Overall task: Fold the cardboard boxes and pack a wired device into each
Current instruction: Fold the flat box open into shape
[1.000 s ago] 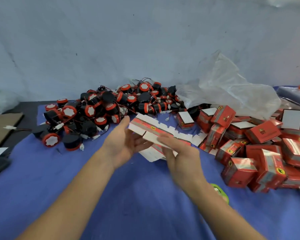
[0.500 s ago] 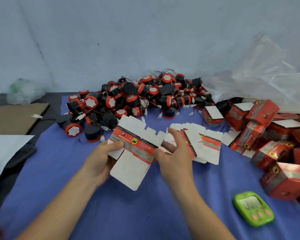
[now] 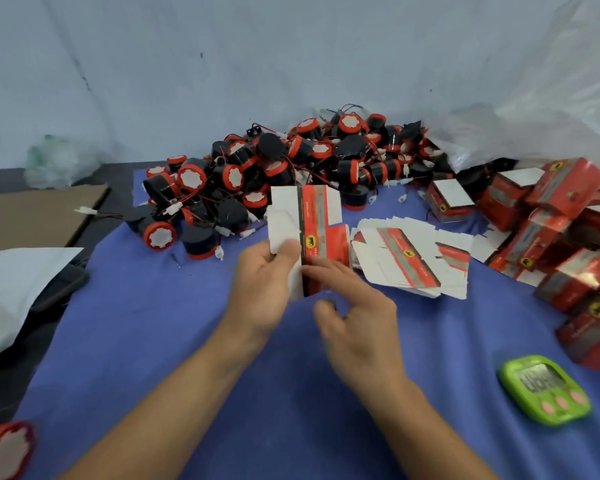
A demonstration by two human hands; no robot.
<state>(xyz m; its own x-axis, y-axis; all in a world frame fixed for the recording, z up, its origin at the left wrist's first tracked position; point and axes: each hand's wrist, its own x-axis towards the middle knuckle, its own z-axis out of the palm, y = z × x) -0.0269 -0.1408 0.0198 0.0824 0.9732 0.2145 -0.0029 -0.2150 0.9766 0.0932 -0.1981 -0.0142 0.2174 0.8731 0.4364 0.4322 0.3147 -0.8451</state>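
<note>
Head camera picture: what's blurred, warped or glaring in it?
Head view: the right hand is motion-smeared, while the left hand holding the unfolded box is sharper; wide-angle distortion stretches the frame edges; glare streaks the folded boxes; lighting is soft, with few shadows.

Blue-clothed table [image 3: 160, 341], heap of wired devices [image 3: 284, 157], flat box blanks [image 3: 406, 261], folded boxes [image 3: 565, 181], green timer [image 3: 544, 389]

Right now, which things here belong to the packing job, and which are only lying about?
Job: flat box in the left hand, stack of flat boxes, pile of wired devices, folded boxes.
Lying about: green timer, plastic bag, brown cardboard sheet.
</note>
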